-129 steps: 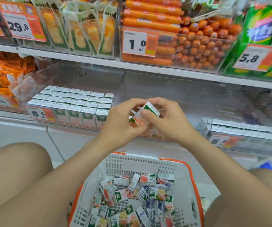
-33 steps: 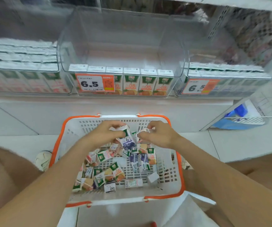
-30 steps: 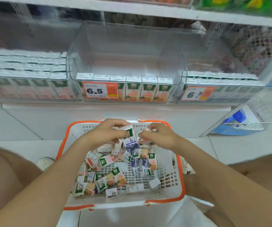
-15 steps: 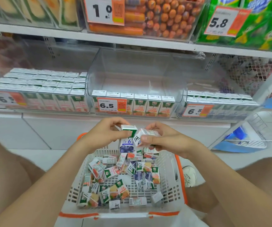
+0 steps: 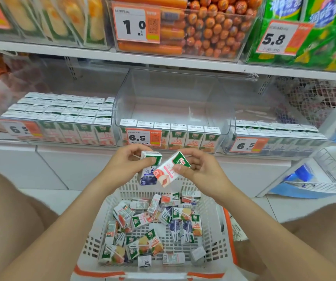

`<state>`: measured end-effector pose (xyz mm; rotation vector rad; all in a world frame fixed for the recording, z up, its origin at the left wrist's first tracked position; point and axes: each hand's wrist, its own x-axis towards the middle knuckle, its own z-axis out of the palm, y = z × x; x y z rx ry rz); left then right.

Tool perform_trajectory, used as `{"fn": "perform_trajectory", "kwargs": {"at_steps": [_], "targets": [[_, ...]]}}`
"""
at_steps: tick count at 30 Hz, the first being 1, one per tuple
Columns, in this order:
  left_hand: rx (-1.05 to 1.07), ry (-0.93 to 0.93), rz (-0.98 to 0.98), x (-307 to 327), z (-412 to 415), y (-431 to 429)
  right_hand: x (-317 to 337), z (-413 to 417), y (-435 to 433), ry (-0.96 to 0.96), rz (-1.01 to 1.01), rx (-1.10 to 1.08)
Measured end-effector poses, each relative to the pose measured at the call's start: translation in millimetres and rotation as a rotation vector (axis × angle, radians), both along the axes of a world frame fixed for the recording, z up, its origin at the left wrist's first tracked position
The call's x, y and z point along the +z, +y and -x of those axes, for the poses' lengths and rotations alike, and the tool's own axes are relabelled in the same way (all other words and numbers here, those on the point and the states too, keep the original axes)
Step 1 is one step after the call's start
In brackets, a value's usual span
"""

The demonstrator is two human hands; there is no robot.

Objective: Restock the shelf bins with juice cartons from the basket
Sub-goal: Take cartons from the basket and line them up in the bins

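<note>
My left hand [image 5: 124, 166] grips a blue-fruit juice carton [image 5: 149, 169] upright, above the far rim of the white basket [image 5: 94, 240]. My right hand [image 5: 199, 169] pinches a pink peach carton [image 5: 170, 171], tilted, its lower end overlapping the blue one. Several mixed cartons [image 5: 148, 226] lie jumbled in the basket. Ahead, the middle clear bin [image 5: 173, 110] holds one front row of orange cartons [image 5: 185, 136]. The left bin [image 5: 61, 116] is packed with pink cartons. The right bin [image 5: 274, 134] holds rows of blue cartons.
Price tags reading 6.5 hang on all three bins, one of them the middle tag [image 5: 142, 136]. The upper shelf [image 5: 163, 59] carries sausages and green packs. A white wire rack [image 5: 329, 171] stands on the floor at right. My knees flank the basket.
Both hands have lifted out of the basket, each with a carton, and now hold them up before the middle bin. The view has tilted up toward the shelves.
</note>
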<state>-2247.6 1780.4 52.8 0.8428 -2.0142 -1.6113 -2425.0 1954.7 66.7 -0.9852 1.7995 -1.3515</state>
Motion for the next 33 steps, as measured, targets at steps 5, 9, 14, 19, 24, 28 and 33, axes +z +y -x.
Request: {"fn": "perform_trajectory", "kwargs": {"at_steps": [5,9,14,19,24,28,33], "targets": [[0.021,0.037,0.112,13,-9,-12,13,-12,-12,0.079,0.094,-0.007],[0.028,0.059,0.251,45,-31,-35,30,-32,-33,0.152,0.209,0.018],[0.209,0.030,0.384,79,-68,-82,52,-66,-80,0.230,0.356,-0.018],[0.486,0.014,0.505,89,-95,-132,73,-101,-144,0.318,0.432,-0.060],[0.724,-0.026,0.643,94,-124,-185,73,-124,-227,0.614,0.446,-0.035],[0.779,-0.275,0.759,93,-140,-219,69,-136,-302,0.760,0.435,0.019],[0.782,-0.335,0.722,81,-148,-239,60,-148,-398,0.895,0.332,0.092]]}}
